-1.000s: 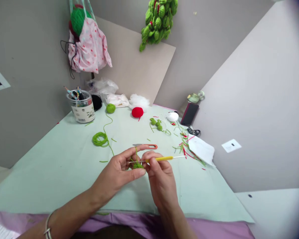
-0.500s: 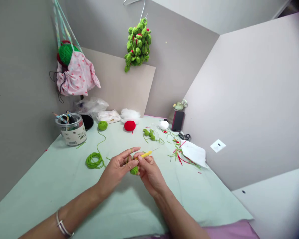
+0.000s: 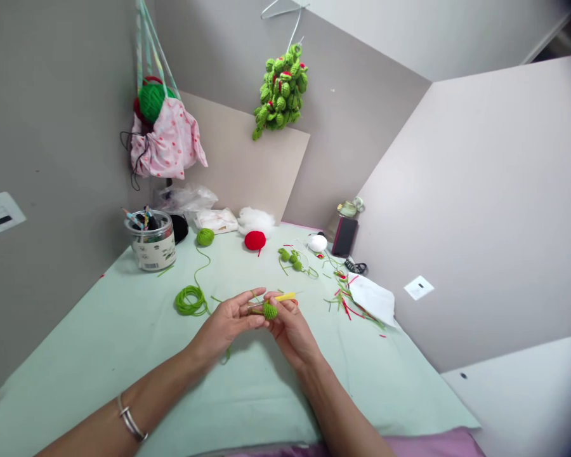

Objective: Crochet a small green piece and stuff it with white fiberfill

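A small round green crochet piece sits between my two hands above the table. My left hand has green yarn looped over its raised index finger, with its thumb and other fingers closing at the piece's left side. In my right hand is a crochet hook with a yellow handle, lying nearly level, its metal shaft pointing left behind the piece. The right thumb touches the piece. A green yarn coil lies left of my hands, its strand running to a green yarn ball. The exact stitch is too small to see.
Farther back are a red yarn ball, white stuffing, a white ball and green crochet pieces. A jar of pens stands left. At right are a phone, yarn scraps and white paper.
The view has shifted, so the scene sits farther right. The green piece has turned more into sight, and the hook now lies flatter with its shaft at the left. Both hands keep their hold.
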`<control>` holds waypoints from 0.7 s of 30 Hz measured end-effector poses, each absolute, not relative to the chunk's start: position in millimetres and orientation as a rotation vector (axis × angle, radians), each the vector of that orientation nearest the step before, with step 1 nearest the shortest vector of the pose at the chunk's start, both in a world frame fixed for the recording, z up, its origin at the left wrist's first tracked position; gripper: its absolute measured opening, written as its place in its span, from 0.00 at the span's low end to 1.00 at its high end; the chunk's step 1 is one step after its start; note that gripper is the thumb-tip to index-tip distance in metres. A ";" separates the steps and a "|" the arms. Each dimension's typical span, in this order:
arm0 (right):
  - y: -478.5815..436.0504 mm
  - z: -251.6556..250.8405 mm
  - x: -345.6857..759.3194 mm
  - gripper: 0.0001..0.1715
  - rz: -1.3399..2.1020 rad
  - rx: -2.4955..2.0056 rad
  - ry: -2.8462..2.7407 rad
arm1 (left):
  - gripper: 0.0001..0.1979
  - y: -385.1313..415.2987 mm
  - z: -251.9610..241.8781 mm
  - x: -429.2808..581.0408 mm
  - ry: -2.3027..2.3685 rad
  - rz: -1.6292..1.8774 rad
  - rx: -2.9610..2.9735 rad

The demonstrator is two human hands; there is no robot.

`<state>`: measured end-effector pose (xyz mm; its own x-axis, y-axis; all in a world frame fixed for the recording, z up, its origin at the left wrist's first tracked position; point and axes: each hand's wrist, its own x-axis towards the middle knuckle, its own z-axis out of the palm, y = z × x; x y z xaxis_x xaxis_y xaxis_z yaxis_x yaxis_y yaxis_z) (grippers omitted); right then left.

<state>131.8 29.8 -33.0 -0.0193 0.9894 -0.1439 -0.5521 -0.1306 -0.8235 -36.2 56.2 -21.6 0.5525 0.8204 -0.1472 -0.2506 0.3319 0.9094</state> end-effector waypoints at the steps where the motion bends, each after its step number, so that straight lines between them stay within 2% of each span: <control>1: 29.8 -33.5 130.6 0.22 1.527 -0.875 -0.684 | 0.41 55.9 -22.7 -36.0 0.686 0.781 0.986; 11: 31.2 -36.0 123.7 0.22 1.560 -0.895 -0.716 | 0.37 58.0 -27.6 -37.5 0.683 0.833 0.952; 17: 28.8 -33.4 123.7 0.23 1.509 -0.904 -0.776 | 0.26 60.4 -27.3 -40.2 0.691 0.905 0.928; 21: 28.5 -33.5 124.2 0.21 1.500 -0.913 -0.793 | 0.24 61.6 -28.5 -41.7 0.677 0.885 0.934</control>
